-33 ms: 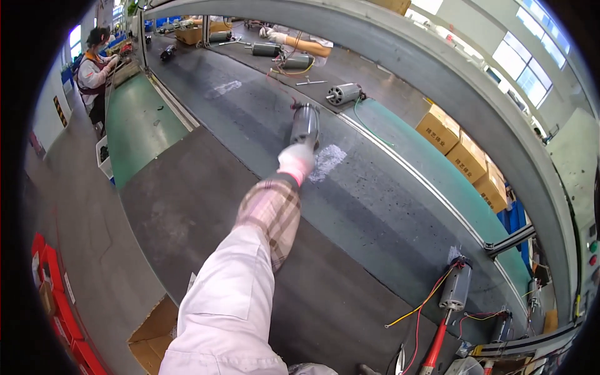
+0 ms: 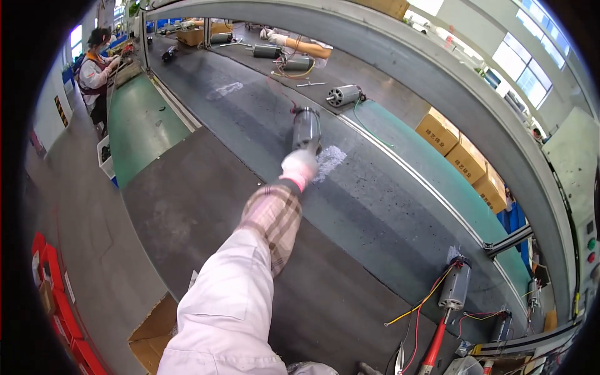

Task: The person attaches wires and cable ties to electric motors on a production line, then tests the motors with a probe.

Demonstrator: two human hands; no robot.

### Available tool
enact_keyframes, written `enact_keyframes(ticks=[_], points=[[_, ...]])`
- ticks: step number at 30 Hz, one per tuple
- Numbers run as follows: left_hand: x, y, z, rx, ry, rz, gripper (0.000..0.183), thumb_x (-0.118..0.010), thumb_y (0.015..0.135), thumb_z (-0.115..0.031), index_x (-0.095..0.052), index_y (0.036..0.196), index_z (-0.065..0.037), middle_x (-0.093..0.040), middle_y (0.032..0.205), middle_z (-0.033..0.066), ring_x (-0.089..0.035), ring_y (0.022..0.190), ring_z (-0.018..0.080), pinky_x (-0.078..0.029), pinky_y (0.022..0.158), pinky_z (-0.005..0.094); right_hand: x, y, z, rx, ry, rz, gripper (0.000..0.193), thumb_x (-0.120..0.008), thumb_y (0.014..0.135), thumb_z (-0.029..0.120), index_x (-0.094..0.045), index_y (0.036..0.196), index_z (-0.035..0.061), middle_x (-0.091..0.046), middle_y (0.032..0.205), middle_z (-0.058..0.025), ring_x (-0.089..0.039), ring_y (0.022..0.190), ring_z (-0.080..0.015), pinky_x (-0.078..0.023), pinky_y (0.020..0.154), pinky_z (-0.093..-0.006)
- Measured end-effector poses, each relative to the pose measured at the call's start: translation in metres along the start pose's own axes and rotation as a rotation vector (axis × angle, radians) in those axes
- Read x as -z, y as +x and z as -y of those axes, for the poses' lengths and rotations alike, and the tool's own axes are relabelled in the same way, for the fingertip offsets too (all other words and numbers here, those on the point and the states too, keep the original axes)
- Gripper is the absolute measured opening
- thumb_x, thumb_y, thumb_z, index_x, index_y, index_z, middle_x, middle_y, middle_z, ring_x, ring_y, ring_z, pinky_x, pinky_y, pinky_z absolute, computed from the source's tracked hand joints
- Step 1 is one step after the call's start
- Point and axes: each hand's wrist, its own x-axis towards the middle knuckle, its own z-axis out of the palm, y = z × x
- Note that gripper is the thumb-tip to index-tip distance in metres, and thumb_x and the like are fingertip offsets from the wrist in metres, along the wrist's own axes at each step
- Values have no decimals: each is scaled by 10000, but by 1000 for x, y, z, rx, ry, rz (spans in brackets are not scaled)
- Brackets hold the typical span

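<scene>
A: Item 1, hand?
B: One gloved hand (image 2: 300, 165), arm stretched far out over dark conveyor belt (image 2: 206, 206). Can't tell which arm; looks like the left. Fingers closed round near end of grey cylindrical motor (image 2: 305, 128), which lies on belt just past a white scuff patch (image 2: 329, 157). Other hand not in view.

A: Item 2, progress?
B: Motor gripped, not lifted, resting mid-belt. By the look, pick-up begun, carry to bench left.

A: Item 3, surroundings?
B: Second motor (image 2: 344, 95) further up belt. Wired motor w/ red and yellow leads (image 2: 454, 285) near bench edge, red-handled tool (image 2: 434, 347) beside it. Cardboard boxes (image 2: 462, 156) beyond the rail. Co-worker (image 2: 94, 72) far left.
</scene>
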Motion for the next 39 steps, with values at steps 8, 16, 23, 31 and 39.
enact_keyframes(ticks=[8,16,23,31,39], points=[[38,-191,-34,-232,-487,164,621,-413,865,35,-393,1453,-165,-573,1221,191,-559,1190,275,-426,1007,343,2,7,4,201,56,-72,205,-635,806,76,-722,982,14,-698,806,-151,-657,664,-263,-517,646,-356],[111,-398,-58,-133,-769,693,631,-427,857,5,-370,1475,-107,-557,1335,128,-507,1262,214,-375,1071,315,5,20,17,113,305,-42,523,-691,806,129,-568,1307,40,-647,945,-144,-638,762,-263,-518,703,-355],[119,-469,-37,-613,-831,1128,480,-474,951,-123,-475,1431,-140,-664,1186,122,-637,1069,193,-474,942,327,32,33,31,643,42,104,415,-668,821,149,-626,1233,116,-627,846,-120,-621,782,-316,-500,694,-426],[177,-424,-109,-464,-939,817,331,-443,993,-109,-609,1270,-39,-697,1021,55,-641,924,110,-529,840,251,36,16,17,562,85,-60,308,-666,825,179,-672,1125,108,-632,818,-119,-621,785,-322,-497,679,-436],[166,-405,-156,-1342,-567,341,328,-610,764,-62,-694,1077,-16,-675,975,149,-657,900,346,-506,816,436,55,35,51,143,448,-73,277,-690,833,224,-674,1046,47,-678,911,-140,-663,841,-305,-521,747,-403]])
